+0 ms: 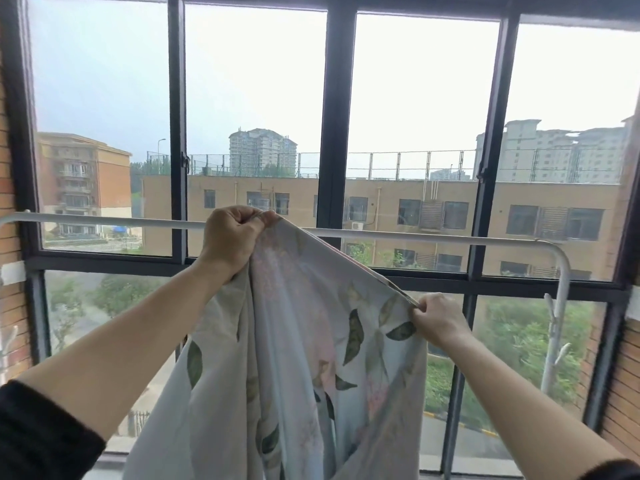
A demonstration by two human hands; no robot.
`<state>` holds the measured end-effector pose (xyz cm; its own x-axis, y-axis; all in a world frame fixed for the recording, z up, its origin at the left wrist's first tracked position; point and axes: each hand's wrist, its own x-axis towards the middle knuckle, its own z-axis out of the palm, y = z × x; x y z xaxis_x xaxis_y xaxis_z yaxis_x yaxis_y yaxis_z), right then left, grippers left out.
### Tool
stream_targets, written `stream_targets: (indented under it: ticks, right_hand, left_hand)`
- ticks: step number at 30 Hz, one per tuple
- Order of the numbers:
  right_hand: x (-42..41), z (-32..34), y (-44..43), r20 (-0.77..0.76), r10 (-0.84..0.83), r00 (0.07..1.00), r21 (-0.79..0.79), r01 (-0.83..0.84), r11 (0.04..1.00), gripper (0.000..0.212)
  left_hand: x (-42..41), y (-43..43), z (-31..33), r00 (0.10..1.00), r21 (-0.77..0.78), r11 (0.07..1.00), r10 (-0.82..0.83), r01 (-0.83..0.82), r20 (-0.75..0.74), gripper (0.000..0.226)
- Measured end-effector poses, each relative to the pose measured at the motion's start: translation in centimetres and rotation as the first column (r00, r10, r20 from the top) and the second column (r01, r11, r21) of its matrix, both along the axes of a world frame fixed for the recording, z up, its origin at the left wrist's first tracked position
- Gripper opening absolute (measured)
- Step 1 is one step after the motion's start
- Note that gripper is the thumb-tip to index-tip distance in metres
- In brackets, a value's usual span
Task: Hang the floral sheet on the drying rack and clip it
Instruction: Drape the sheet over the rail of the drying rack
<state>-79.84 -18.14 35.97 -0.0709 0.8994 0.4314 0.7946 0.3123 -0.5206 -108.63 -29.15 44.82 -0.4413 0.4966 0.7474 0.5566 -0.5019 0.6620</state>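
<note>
The floral sheet [298, 344], pale with green leaves and faint pink blooms, hangs from both my hands in front of the window. My left hand [232, 239] is fisted around its top corner, raised level with the white top bar of the drying rack [433, 237]. Lower and to the right, my right hand [438, 318] pinches the sheet's upper edge, which runs taut between the two hands. The cloth falls in folds below the frame's bottom edge. The sheet is in front of the bar, not draped over it. No clips are visible.
The rack's bar spans the window from left to right, bending down into a white post [561, 292] with hook-like pegs [554, 355]. Dark window frames [337, 133] stand just behind it. Brick walls [620, 393] close in on both sides.
</note>
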Motion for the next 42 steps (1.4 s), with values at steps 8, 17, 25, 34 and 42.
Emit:
stream_targets:
  ticks: [8,17,25,34,42]
  right_hand:
    - [-0.8,5.7,-2.5,-0.544,0.257,0.799,0.204,-0.171,0.964,0.040]
    - [-3.6,8.4,-5.1,-0.342,0.521,0.782,0.306,-0.432,0.849,0.033]
    - [-6.5,9.4,-7.4,-0.264,0.617,0.741,0.344,-0.525,0.778,0.025]
    - [-3.9,5.3,-5.0,0.113,0.451,0.885,0.179,-0.464,0.867,0.013]
    - [0.4,1.1,-1.9,0.102,0.185,0.977,-0.001,-0.186,0.983,0.030]
  left_hand:
    - [-3.2,0.6,-1.0,0.940,-0.169,0.936,0.275,-0.310,-0.201,0.036]
    - [1.1,-0.3,-2.8,0.963,-0.205,0.978,-0.030,-0.027,-0.268,0.073]
    - [5.6,-0.6,-3.6,0.851,-0.286,0.829,-0.519,0.480,-0.077,0.026]
    - [4.3,-0.8,-1.5,0.965,-0.098,0.960,-0.261,0.262,0.019,0.018]
    - [1.8,0.3,-1.9,0.995,-0.085,0.991,-0.102,0.103,0.011,0.019]
